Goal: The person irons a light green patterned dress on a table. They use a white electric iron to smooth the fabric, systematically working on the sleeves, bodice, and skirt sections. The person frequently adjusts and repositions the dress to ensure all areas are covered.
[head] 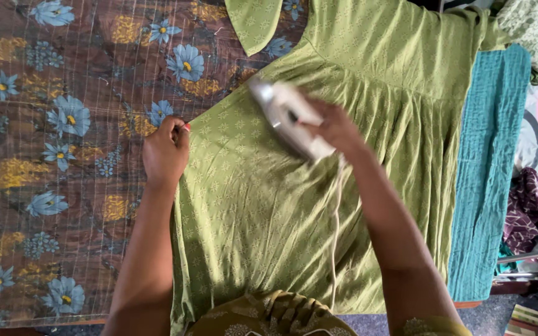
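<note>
my right hand (337, 127) has its fingers wrapped round the handle of a white iron (287, 118) at the frame's centre, resting on the green dress (269, 205). my left hand (165, 152) pinches the dress's edge over the floral cloth (57, 155).

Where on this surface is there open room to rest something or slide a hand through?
Open floral cloth lies beyond the left hand, up to the green garment's edge. A teal strip lies bare past the garment. It's crowded under the iron, right hand, and cord.
</note>
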